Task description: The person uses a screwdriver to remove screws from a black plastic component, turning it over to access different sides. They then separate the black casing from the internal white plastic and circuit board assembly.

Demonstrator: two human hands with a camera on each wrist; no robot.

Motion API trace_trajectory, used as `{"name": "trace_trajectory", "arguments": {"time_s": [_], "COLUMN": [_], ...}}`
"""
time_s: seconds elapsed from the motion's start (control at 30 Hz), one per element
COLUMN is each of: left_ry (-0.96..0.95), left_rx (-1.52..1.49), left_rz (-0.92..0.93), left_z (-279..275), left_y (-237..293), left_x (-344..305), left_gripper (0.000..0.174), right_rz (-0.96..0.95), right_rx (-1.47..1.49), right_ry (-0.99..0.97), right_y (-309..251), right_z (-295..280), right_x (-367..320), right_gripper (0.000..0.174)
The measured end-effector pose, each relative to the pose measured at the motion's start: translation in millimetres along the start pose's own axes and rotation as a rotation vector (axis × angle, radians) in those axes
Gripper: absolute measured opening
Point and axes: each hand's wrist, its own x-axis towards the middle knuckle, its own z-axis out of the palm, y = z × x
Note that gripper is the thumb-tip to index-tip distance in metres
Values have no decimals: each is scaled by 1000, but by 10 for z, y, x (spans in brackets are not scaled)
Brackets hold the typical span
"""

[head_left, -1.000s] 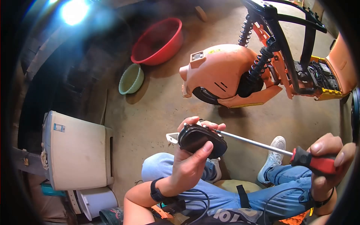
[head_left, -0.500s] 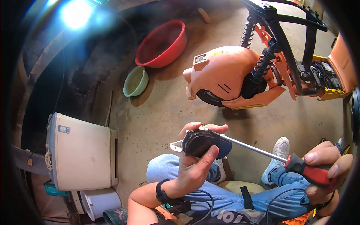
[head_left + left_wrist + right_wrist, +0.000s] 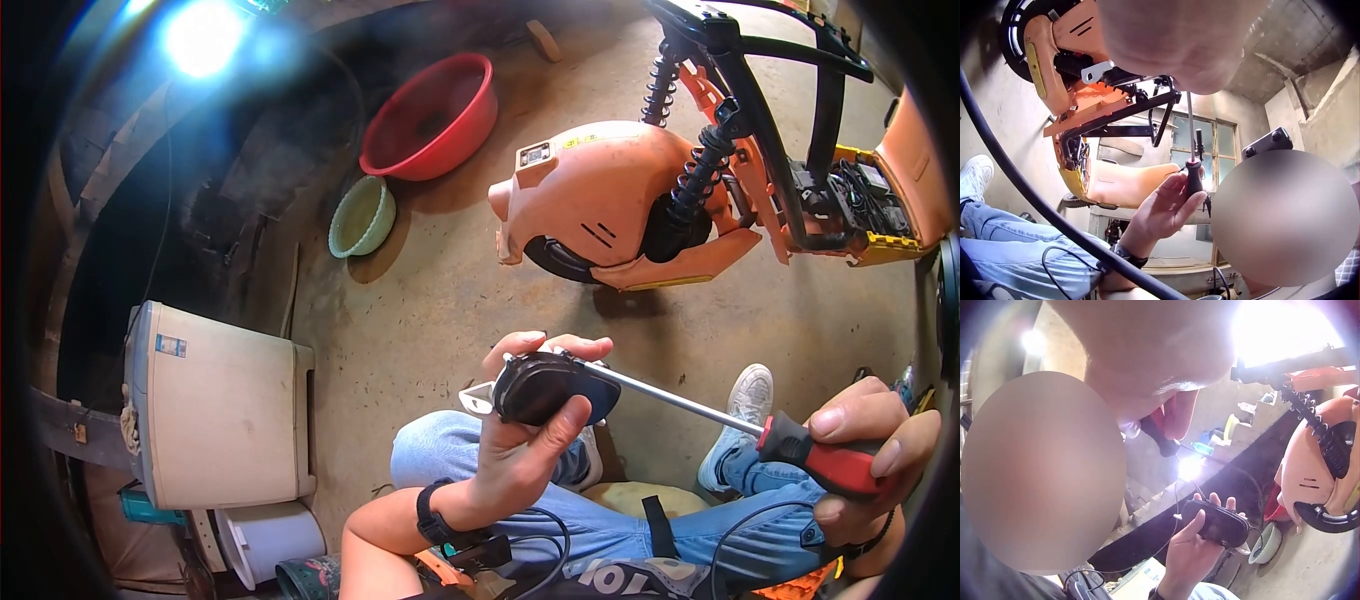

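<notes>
My left hand grips a black oval housing. The thumb is curled over its near edge and the fingertips are wrapped round the far side. I hold it up in front of me, above my knees. A small white bracket sticks out of the housing's left end.

My right hand is clenched around the red-and-black handle of a long screwdriver. Its steel shaft runs up and to the left, and the tip meets the upper right edge of the housing, just below my left fingertips. I cannot tell whether the tip sits in a screw.

My legs are in blue jeans, and one white sneaker rests on the concrete floor beneath the shaft. A black strap circles my left wrist, and black cables loop across my lap.

Ahead of me on the floor is an orange scooter with black coil springs and a black tube frame. Its open compartment at the right shows wiring. To its left a red basin lies near a smaller pale green bowl. At my left side stands a white boxy appliance, with a white bucket just below it.
</notes>
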Motion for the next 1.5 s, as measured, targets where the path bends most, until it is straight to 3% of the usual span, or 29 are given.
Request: {"name": "trace_trajectory", "arguments": {"time_s": [0.17, 0.33, 0.37, 0.47, 0.53, 0.6, 0.67, 0.9, 0.97, 1.07, 1.17, 1.33, 1.47, 1.5], "left_ry": [-16, -30, -26, -25, -22, 62, 48, 124, 82, 28, -1, 31, 35, 31], "left_rx": [-3, -3, 54, 164, 394, 540, 646, 694, 706, 738, 763, 768, 769, 757], "left_rz": [22, 99, 157, 278, 467, 539, 650, 840, 847, 823, 798, 771, 740, 771], "left_z": [-12, -30, -35, -77, -74, 6, -54, 4, -21, -29, -37, -17, -1, -11], "left_y": [0, 12, 9, -7, 6, 58, 29, -35, -9, 24, 19, 48, 76, 43], "left_x": [-9, 5, -5, -20, -8, -6, -17, -74, -80, -124, -144, -147, -153, -148], "left_gripper": [58, 58, 58, 58, 52, 41, 56, 48, 50, 55, 53, 59, 64, 58], "right_rz": [-12, 64, 123, 338, 362, 388, 608, 598, 631, 568, 472, 578, 536, 514], "right_rx": [-16, 190, 302, 282, 400, 520, 595, 728, 693, 655, 632, 744, 630, 622], "right_ry": [-7, 131, 203, 320, 326, 327, 379, 341, 361, 423, 331, 104, 334, 403], "right_y": [-14, 81, 115, 26, 15, -22, -89, -17, 6, 120, 214, 219, 152, 139], "right_z": [20, 102, 169, 266, 311, 348, 364, 340, 346, 370, 363, 223, 448, 470], "right_x": [35, -27, -74, 15, 94, 179, 253, 268, 283, 243, 170, 146, 286, 314], "right_gripper": [56, 60, 63, 59, 57, 55, 55, 58, 63, 56, 41, 48, 58, 63]}}
